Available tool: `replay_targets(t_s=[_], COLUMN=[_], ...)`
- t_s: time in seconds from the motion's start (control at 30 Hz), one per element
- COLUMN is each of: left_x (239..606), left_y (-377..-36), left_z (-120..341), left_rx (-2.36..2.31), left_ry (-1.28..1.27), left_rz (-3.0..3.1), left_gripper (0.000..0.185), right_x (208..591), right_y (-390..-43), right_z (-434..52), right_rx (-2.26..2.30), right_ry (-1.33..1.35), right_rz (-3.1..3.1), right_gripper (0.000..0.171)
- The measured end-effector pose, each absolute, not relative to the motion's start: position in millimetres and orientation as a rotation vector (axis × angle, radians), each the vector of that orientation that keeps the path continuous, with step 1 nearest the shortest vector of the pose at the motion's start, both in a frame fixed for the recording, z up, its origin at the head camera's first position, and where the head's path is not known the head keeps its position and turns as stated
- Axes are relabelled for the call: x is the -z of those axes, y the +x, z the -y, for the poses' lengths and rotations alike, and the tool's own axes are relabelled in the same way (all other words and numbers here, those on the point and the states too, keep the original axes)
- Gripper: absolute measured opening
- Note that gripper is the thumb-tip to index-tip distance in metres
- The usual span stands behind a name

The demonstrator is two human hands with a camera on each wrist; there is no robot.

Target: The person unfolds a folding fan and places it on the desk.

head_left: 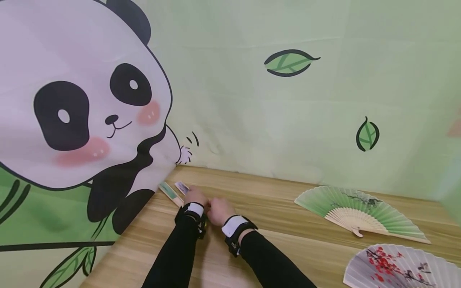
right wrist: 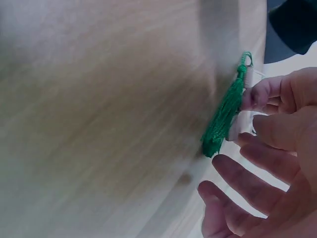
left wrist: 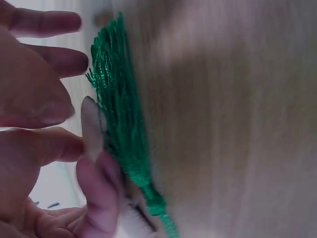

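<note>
My left hand (head_left: 196, 197) pinches the pale handle end of a folded fan (head_left: 181, 187) between thumb and fingers. A green tassel (left wrist: 121, 114) lies along that end, its cord running back to the fan in the left wrist view. Close beside it is my right hand (head_left: 220, 211); in the right wrist view its fingers (right wrist: 255, 188) are spread loosely, with thumb and index near the handle tip and the tassel's fringe. Another folded fan (head_left: 171, 194), pale with a green panel, lies just left of the first, partly hidden by my left hand and wrist.
On the right of the wooden table (head_left: 273, 248) lies a spread green fan (head_left: 360, 210). Nearer the front, a spread white fan with red blossoms (head_left: 399, 266) is cut off by the frame. A panda-printed backdrop (head_left: 230, 100) borders the table's back and left.
</note>
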State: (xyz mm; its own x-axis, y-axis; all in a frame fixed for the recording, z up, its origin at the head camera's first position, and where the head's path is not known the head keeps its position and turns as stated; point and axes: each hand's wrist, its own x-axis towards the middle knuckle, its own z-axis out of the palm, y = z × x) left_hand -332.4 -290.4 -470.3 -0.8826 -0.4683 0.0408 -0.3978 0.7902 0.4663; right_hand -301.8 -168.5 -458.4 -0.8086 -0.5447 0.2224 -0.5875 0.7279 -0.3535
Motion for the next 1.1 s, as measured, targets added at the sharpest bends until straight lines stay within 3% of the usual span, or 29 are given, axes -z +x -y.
replay_targets(t_s=[0.33,0.6,0.8,0.93,1.1], left_x=[462.1,444.1,428.7,415.5,405.8], left_y=[-328.2,-329.0,-326.8,-321.2,-313.5], left_z=[267.7,235.7,204.4,181.6,157.1], left_rx=[0.960,1.209,1.484,1.645,1.807], left_ry=[0.598,0.363,0.293,0.170,0.006], left_rz=[2.718,2.659,2.591,2.563,2.508], left_gripper=[0.075,0.059,0.042,0.026,0.024], right_x=[464.6,459.4,453.9,444.8,429.4], right_y=[-310.2,-320.3,-319.7,-311.8,-299.8], right_z=[151.2,117.7,91.2,67.8,35.5], right_rx=[-0.843,-1.340,-1.890,-1.915,-1.917], right_ry=[0.833,0.737,0.433,0.329,0.264], right_rz=[2.789,2.687,2.532,2.454,2.414], right_gripper=[0.013,0.021,0.027,0.027,0.027])
